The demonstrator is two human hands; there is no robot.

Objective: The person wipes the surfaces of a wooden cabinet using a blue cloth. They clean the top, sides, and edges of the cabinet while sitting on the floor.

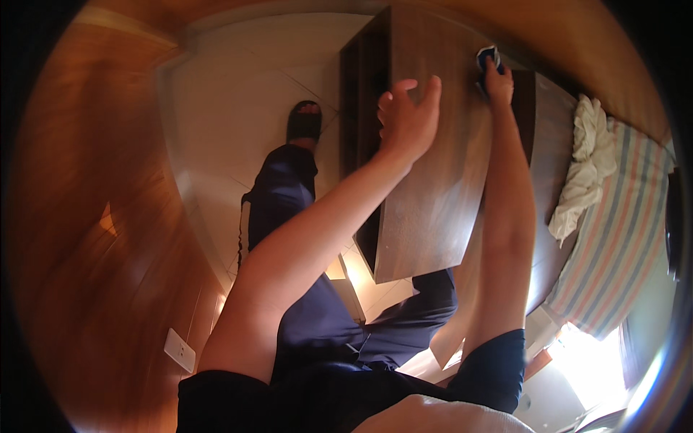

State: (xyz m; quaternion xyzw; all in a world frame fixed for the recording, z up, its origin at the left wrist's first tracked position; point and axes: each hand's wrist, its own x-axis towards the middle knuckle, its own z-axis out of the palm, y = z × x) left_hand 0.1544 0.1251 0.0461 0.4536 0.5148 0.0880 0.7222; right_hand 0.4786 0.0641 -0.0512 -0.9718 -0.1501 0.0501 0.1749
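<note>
My right hand [499, 85] reaches to the far end of a brown wooden cabinet [433, 180]. Its fingers are closed on a small dark blue cloth [489, 55] with a white edge, pressed near the cabinet top's far right edge. Part of the cloth is hidden under the fingers. My left hand [410, 119] hovers over the cabinet's left side, empty, with loosely bent fingers and the thumb apart. Whether it touches the wood I cannot tell. Dark open compartments [359, 108] show along the cabinet's left side.
Right of the cabinet stands another dark wooden surface [552, 137], bearing a crumpled cream cloth [583, 169]. A striped cloth [613, 231] lies beyond it. Pale floor tiles [224, 94] and my sandalled foot [304, 123] are on the left, near a wooden wall [108, 238] with a white socket plate [180, 350].
</note>
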